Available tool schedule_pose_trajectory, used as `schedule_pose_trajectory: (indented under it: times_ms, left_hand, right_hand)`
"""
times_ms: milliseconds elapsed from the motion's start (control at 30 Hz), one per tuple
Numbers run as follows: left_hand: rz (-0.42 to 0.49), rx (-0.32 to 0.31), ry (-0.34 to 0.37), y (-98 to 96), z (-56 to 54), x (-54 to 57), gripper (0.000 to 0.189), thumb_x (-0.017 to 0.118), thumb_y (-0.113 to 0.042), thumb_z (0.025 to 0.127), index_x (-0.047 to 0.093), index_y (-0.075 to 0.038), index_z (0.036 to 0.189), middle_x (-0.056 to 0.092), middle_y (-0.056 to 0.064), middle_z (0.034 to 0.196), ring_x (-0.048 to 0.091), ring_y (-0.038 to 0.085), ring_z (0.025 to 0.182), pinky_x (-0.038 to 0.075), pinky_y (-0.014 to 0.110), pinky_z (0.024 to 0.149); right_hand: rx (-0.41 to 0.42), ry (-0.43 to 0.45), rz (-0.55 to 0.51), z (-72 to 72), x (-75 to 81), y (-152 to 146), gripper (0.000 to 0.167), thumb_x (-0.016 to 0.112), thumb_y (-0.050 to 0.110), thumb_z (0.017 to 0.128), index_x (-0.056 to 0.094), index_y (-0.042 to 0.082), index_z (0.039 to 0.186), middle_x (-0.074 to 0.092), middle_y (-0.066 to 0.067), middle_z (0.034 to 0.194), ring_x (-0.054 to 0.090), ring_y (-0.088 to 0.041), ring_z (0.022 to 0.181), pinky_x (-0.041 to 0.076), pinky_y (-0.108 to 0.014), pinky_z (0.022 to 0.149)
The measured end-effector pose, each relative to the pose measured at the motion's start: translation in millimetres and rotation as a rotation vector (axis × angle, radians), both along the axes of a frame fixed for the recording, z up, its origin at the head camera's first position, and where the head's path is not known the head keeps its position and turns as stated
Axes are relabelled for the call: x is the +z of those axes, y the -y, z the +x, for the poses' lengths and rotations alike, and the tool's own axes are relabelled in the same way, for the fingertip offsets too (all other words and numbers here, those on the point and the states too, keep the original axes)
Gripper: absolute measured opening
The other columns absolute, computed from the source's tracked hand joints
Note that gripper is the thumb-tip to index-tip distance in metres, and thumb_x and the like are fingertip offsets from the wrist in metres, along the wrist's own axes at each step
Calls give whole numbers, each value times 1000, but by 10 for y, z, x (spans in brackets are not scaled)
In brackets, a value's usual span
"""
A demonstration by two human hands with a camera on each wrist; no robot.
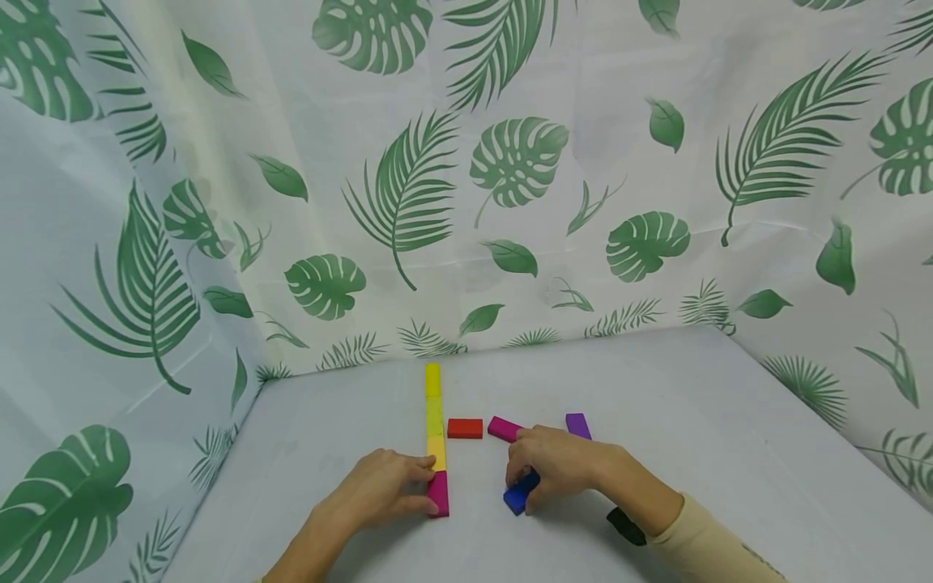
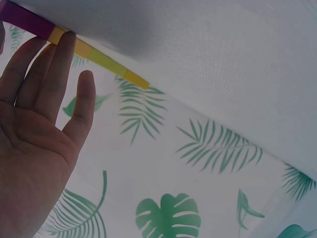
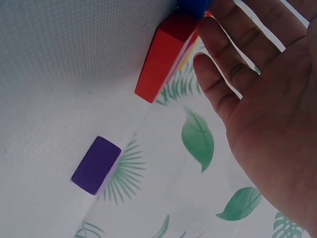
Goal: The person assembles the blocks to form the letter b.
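Note:
A straight row of blocks runs away from me: a magenta block point(image 1: 440, 498) nearest, then an orange-yellow block point(image 1: 436, 448), a lime-yellow block point(image 1: 434, 414) and a yellow block point(image 1: 433, 379) farthest. At the near end, my left hand point(image 1: 382, 488) rests its thumb and fairly straight fingertips along the row's left side, touching the magenta block. To the right, my right hand point(image 1: 557, 463) pinches a blue block point(image 1: 517, 497) that lies slanted low over the table. A large red block point(image 3: 166, 57) shows close to those fingers in the right wrist view.
Right of the row lie another red block point(image 1: 465, 428) and a slanted magenta block point(image 1: 503, 428), partly behind my right hand. Past my right wrist is a purple block point(image 1: 578, 425). A dark piece point(image 1: 625, 526) sits beneath the forearm. Leaf-patterned sheeting point(image 1: 510, 308) surrounds the white table point(image 1: 328, 421).

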State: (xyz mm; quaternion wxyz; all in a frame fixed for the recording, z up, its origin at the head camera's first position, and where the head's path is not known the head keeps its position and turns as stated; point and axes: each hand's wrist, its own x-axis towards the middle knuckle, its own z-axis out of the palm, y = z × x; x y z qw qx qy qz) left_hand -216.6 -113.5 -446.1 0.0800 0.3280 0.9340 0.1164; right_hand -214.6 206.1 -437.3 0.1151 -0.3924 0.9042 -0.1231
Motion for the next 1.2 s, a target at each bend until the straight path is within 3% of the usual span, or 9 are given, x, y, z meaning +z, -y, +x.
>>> schedule_pose_trajectory:
  times_ms: [400, 533, 633, 867, 1033, 1200]
  left_hand:
    - [7, -8, 4, 7, 6, -1, 52, 85, -51, 82, 77, -26, 126, 72, -9, 133, 70, 17, 121, 57, 47, 101]
    - [9, -9, 1, 7, 8, 2, 52, 85, -51, 81, 77, -26, 126, 73, -8, 133, 70, 17, 121, 57, 46, 100]
    - [6, -10, 1, 6, 7, 8, 52, 85, -51, 82, 77, -26, 126, 73, -8, 133, 70, 17, 120, 57, 46, 100]
    - [-9, -9, 4, 0, 6, 19, 52, 84, -52, 82, 77, -26, 126, 72, -9, 133, 70, 17, 120, 57, 46, 100]
    - [-9, -8, 0, -3, 6, 25, 52, 85, -52, 82, 77, -26, 126, 72, -8, 133, 70, 17, 120, 57, 46, 100]
    - [-5, -7, -1, -5, 7, 27, 52, 85, -52, 82, 77, -26, 126, 72, -8, 133, 70, 17, 120, 57, 46, 100]
  right_hand:
    - [-6, 10, 0, 18, 15, -3, 27, 88, 40, 82, 81, 35, 108, 68, 20, 98, 56, 0, 99, 50, -28, 91]
    - [-37, 42, -19, 11, 42, 5, 34, 88, 43, 82, 79, 34, 114, 69, 19, 106, 57, -2, 104, 52, -29, 91]
    - [-81, 25, -76, -17, 70, -10, 39, 85, 45, 85, 76, 31, 120, 69, 15, 115, 57, -5, 111, 56, -32, 93]
    - [-209, -168, -210, -127, 158, -251, 36, 80, 35, 92, 74, 22, 126, 66, 8, 125, 59, -14, 120, 58, -42, 99]
    - [-290, -162, -254, -186, 257, -471, 38, 79, 34, 93, 72, 24, 128, 65, 5, 131, 59, -21, 127, 60, -43, 96]
    - [-340, -111, -283, -257, 256, -698, 38, 78, 33, 94, 71, 23, 130, 65, 0, 133, 60, -28, 126, 60, -50, 94]
